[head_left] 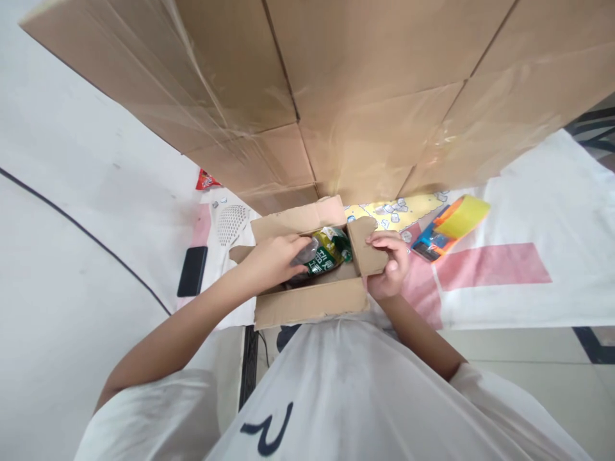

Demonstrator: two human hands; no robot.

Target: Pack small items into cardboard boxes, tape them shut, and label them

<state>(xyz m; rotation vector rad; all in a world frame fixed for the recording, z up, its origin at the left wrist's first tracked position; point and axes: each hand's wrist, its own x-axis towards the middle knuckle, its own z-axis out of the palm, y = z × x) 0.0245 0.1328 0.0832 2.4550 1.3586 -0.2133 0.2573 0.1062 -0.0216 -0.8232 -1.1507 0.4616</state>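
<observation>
I see my left hand [275, 257] closed on the green packet [323, 255] inside the small carton [307, 301], my right hand [391, 266] pinching its side flap [365, 246], which, apparently creased, could tear under a harder pull.

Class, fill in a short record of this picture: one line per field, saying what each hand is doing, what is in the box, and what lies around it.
left hand: reaches into the small cardboard box, on a green packet
right hand: grips the box's right flap
box state: open, flaps up
left of box: black phone, white perforated item
right of box: tape dispenser with yellow roll
behind: wall of taped cardboard
</observation>
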